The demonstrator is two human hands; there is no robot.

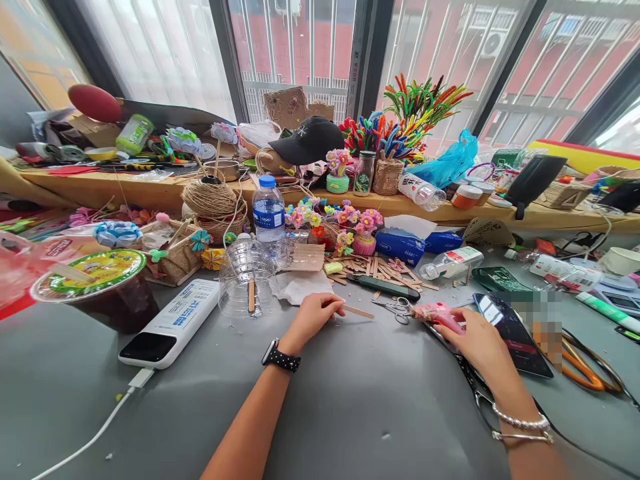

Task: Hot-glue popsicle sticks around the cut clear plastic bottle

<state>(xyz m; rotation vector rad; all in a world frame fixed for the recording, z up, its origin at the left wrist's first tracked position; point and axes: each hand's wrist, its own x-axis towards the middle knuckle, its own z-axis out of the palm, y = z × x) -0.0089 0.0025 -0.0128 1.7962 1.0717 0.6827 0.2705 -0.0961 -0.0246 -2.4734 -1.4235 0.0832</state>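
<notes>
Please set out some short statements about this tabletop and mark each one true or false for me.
1. The left hand pinches a flat wooden stick. True.
2. The right hand holds the silver scissors. False: the right hand holds a pink glue gun, and the silver scissors lie on the table.
3. The blue-capped bottle lies on its side. False: the blue-capped bottle stands upright.
4. A watch is worn on the left arm. True.
5. A white cable is plugged into the white device. True.
</notes>
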